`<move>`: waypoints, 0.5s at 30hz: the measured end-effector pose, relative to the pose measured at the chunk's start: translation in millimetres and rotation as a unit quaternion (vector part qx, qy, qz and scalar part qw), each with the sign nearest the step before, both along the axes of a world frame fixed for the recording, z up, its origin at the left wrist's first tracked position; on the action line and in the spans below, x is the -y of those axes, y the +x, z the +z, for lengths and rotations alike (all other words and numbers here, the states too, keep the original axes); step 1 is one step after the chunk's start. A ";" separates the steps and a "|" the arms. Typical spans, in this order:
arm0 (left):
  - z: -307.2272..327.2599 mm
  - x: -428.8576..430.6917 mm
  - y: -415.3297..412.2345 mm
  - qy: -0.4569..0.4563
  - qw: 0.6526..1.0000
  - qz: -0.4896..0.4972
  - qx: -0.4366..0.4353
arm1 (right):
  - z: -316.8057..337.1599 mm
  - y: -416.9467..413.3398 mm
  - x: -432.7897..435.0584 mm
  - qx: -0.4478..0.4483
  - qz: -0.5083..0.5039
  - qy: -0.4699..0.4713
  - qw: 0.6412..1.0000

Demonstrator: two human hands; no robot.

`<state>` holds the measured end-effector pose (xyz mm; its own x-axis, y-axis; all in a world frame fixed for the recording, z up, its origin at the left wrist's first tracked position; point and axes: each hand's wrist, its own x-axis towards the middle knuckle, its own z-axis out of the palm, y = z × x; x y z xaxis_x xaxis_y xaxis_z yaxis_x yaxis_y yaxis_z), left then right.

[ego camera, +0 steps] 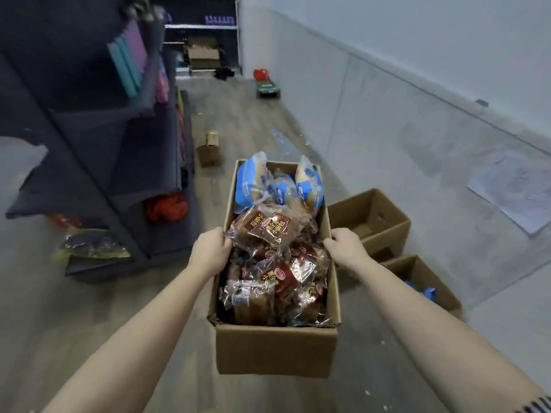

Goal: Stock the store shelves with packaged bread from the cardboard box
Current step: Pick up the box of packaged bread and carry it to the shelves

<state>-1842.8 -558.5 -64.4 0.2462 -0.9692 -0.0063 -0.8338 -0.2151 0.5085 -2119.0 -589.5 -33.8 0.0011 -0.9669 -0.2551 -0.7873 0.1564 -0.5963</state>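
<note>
**Both hands on the box, shelves off to our left**

We grip the brown cardboard box (pixel 275 350) by the rims of its two long walls, about midway along. Our left hand (pixel 208 251) curls over the left rim, fingers touching a bread wrapper, and our right hand (pixel 346 247) curls over the right rim. Neither hand holds a loaf.

The box runs lengthwise straight away from us. It is full: clear-wrapped brown loaves with red labels (pixel 265 228) fill the near end and middle, and blue-and-white bread bags (pixel 250 183) stand at the far end.

The dark grey shelving unit (pixel 89 162) stands left of the box across a strip of wood-look floor (pixel 238 120), so our left hand is nearer to it. We judge the box must next come alongside those shelves. Whether it rests on the floor or hangs lifted, we cannot tell.
</note>
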 end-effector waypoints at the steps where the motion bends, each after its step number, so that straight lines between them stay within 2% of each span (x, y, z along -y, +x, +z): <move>1: 1.4 -8.3 13.7 -0.002 1.000 0.021 0.000 | -0.2 15.1 5.2 -0.001 0.022 -0.001 1.000; 4: 0.9 -34.0 55.3 -0.010 0.997 0.082 -0.001 | 0.4 63.9 14.0 -0.006 0.084 -0.019 0.996; 6: -1.8 -67.4 91.6 -0.013 0.987 0.159 -0.001 | 2.0 112.3 12.8 0.001 0.150 -0.019 0.988; 10: -2.0 -85.0 111.8 -0.013 0.983 0.181 -0.003 | -1.3 140.4 13.7 0.007 0.175 -0.028 0.984; 15: -5.1 -144.8 158.1 -0.003 0.958 0.286 0.003 | -2.6 219.0 2.3 0.012 0.278 -0.023 0.960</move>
<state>-1684.7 -413.8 -69.6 0.7371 -0.6758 0.0017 -0.5833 -0.6349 0.5066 -1900.1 -591.8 -36.4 0.5261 -0.8250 -0.2062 -0.7275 -0.3111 -0.6115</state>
